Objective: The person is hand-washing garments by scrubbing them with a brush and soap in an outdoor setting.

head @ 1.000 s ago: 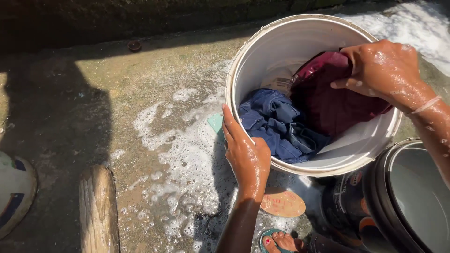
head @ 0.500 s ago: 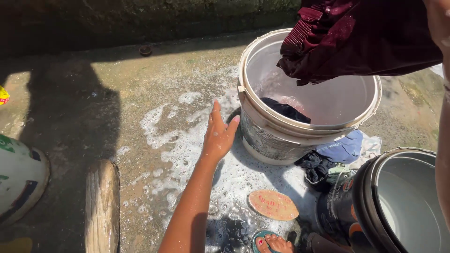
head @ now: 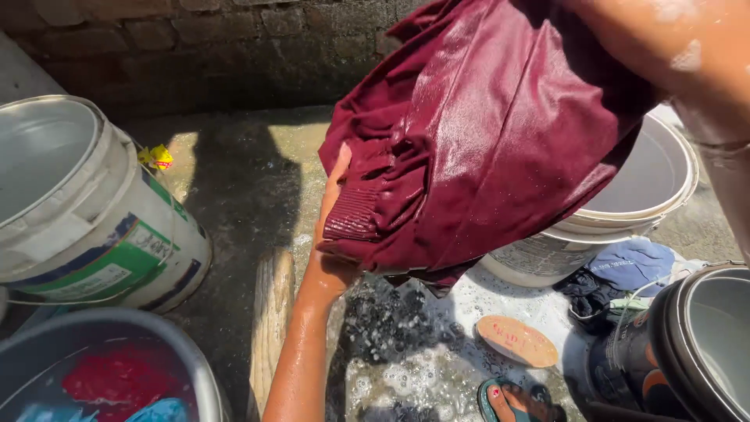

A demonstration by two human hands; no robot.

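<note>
While the white plastic bucket (head: 70, 211) sits at left, the left hand (head: 332, 234) reaches open-fingered under the wet maroon garment (head: 476, 148), lifted mid-scene above the soapy concrete floor (head: 406, 344); the right hand's grip cannot be told. Supporting it seems next.

Both arms bare, no sleeves in view. Left hand (head: 334, 205) & forearm wet, glistening. Right forearm has soap-suds patches near top, thin pale bangle at wrist; right hand out of view. One foot at bottom edge in teal flip-flop (head: 500, 398), toenails painted red.
</note>
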